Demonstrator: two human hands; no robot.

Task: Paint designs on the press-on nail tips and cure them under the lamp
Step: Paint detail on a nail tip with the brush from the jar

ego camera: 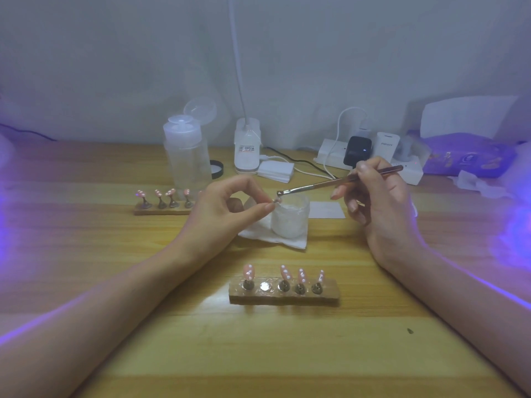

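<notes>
left hand: the left hand [230,208] pinches one small nail tip [275,200] between thumb and forefinger.
right hand: the right hand [379,205] grips a thin brush [344,180] the way one holds a pen.
nail tip's place: in the air between the two hands, over the rim of a frosted jar [290,218] that stands on a white tissue [273,238].
brush axis: slants from upper right down to lower left, its head just beside the nail tip; contact cannot be told.
near holder: the near holder [284,295] carries four pink dotted tips [301,275]; its second place from the left is a bare magnet [265,286].
far holder: the far holder [161,211] lies behind the left hand on the wooden surface [143,282].
step: likely painting this one tip.
next move: probably a tiny stroke leftward along the brush's own line, with the left hand holding steady.
</notes>
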